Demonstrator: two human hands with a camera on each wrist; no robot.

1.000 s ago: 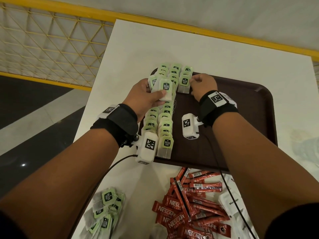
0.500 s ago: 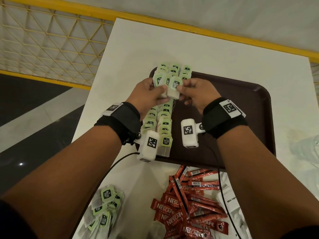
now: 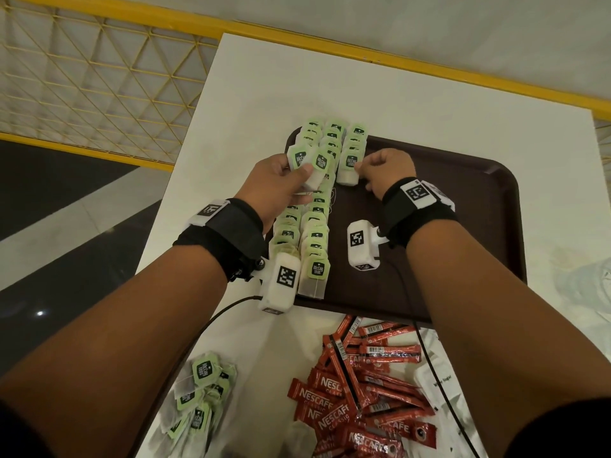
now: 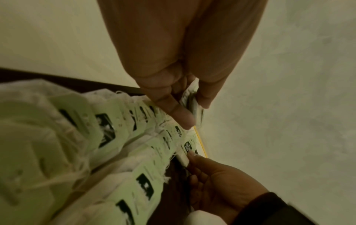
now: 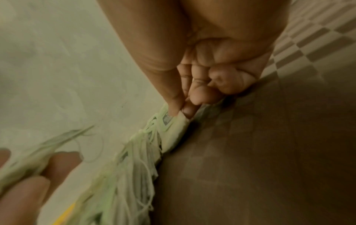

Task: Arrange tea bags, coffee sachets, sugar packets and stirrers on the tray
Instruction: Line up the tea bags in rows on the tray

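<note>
A person's left hand (image 3: 277, 186) pinches a small stack of tea bags (image 3: 309, 166) over the brown tray (image 3: 479, 193) on the white table (image 3: 396, 94), while the right hand (image 3: 386, 170), fingers curled, pinches the front bag of the third row (image 3: 350, 160), setting it down. Bags look v. light, soft, papery; strings snag easily, so best held flat by the sachet body, not the tag. Green tags read "McCoy teas". Loose tea bags (image 3: 201, 398) wait nr the table's front edge beside red coffee sachets (image 3: 357, 391) marked "NESCAFE CLASSIC"; a white packet (image 3: 436, 381) shows partial print, poss. "Sugar".
</note>
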